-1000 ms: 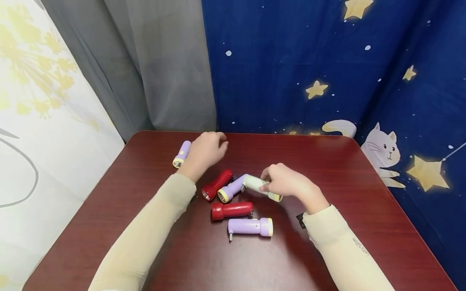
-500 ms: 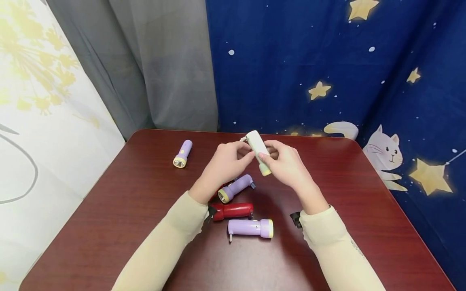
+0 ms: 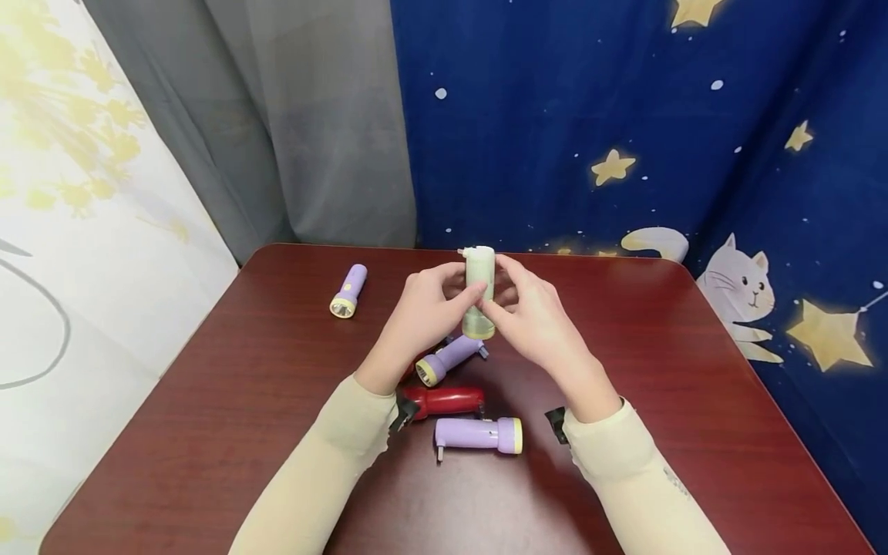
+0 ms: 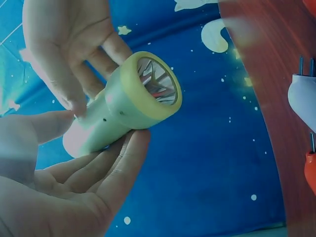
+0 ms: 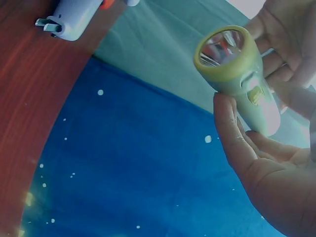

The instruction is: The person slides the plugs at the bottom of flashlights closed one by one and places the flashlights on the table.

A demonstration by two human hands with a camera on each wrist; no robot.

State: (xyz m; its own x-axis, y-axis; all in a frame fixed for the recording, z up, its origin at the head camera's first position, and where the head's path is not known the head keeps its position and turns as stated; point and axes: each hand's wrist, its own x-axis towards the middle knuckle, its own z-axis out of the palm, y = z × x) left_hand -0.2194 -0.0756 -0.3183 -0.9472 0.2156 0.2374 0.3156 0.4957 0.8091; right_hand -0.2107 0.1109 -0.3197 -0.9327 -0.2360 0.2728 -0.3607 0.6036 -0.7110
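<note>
A pale green flashlight (image 3: 480,274) with a yellow rim is held above the table between both hands, its lens end down and its plug end up. The left hand (image 3: 430,308) grips it from the left, thumb on the near side; the right hand (image 3: 537,316) grips it from the right, thumb tip close to the other. In the left wrist view the flashlight (image 4: 116,111) shows its reflector and two small holes. The right wrist view shows a yellow switch on the flashlight (image 5: 259,111). Fingers behind it are partly hidden in the head view.
Below the hands on the table (image 3: 624,478) lie a purple flashlight (image 3: 454,354), a red one (image 3: 451,401) and another purple one (image 3: 475,434). A second red one is mostly hidden by the left wrist. One purple flashlight (image 3: 351,289) lies at the back left.
The right hand has lifted the pale green flashlight off the table and brought it to the middle. The left hand has moved right and taken hold of it. The flashlight has turned from tilted to nearly upright.
</note>
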